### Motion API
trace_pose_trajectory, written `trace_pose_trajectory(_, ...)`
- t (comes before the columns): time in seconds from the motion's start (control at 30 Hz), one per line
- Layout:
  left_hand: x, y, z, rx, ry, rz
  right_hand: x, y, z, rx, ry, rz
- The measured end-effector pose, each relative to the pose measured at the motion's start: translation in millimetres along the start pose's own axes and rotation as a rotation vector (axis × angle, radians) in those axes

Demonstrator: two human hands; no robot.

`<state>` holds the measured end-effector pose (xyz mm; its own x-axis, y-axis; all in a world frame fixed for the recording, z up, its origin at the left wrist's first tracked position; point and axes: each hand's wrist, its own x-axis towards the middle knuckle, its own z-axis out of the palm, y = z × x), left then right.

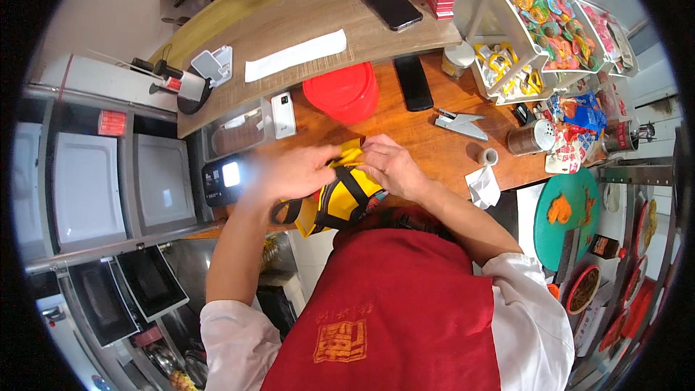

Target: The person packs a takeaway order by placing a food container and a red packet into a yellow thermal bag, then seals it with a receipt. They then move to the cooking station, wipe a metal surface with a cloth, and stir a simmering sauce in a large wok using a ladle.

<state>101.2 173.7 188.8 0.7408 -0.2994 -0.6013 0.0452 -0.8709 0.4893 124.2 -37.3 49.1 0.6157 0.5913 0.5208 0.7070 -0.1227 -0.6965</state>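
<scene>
A yellow and black bag with black straps (pixel 343 195) lies at the front edge of the wooden counter, against the red apron (pixel 391 293). My left hand (pixel 296 171) grips the left part of the bag's gathered yellow top. Opposite it, my right hand (pixel 392 165) pinches the same yellow top with thumb and fingers. The bag's contents are hidden. Just beyond the hands stands a round red plastic container (pixel 343 89) with a lid. A lit device with a dark face (pixel 221 180) is beside my left wrist.
On the counter (pixel 434 157) are a stapler (pixel 461 124), a black phone (pixel 412 82), a white phone (pixel 284 115), a metal shaker (pixel 531 137) and crumpled paper (pixel 483 187). A raised wooden shelf (pixel 304 16) crosses behind. White racks (pixel 535 51) hold small packets at right. A green cutting board (pixel 548 239) holds a cleaver.
</scene>
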Motion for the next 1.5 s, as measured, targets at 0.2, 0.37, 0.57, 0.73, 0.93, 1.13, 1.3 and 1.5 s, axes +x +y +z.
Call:
trace_pose_trajectory(0.2,25,16,49,0.144,0.414,0.023,-6,-1,-2,0.067,0.001,0.041)
trace_pose_trajectory(0.37,34,-11,80,0.034,0.487,0.089,-13,-9,3,0.202,0.015,0.324)
trace_pose_trajectory(0.57,32,-17,90,0.036,0.502,0.182,-25,23,2,0.029,-0.019,0.091)
trace_pose_trajectory(0.73,25,-17,78,-0.068,0.429,0.21,-25,21,3,-0.013,-0.055,0.203)
trace_pose_trajectory(0.93,26,-17,84,-0.12,0.482,0.119,-5,-4,-22,-0.224,-0.184,0.115)
trace_pose_trajectory(1.13,25,-23,89,-0.193,0.53,0.105,112,8,-67,-0.176,-0.208,0.093)
trace_pose_trajectory(1.3,32,-27,88,-0.207,0.535,0.106,176,67,-32,-0.59,-0.101,-0.166)
trace_pose_trajectory(1.5,33,-29,93,-0.35,0.624,0.14,161,39,-38,-0.433,-0.173,0.034)
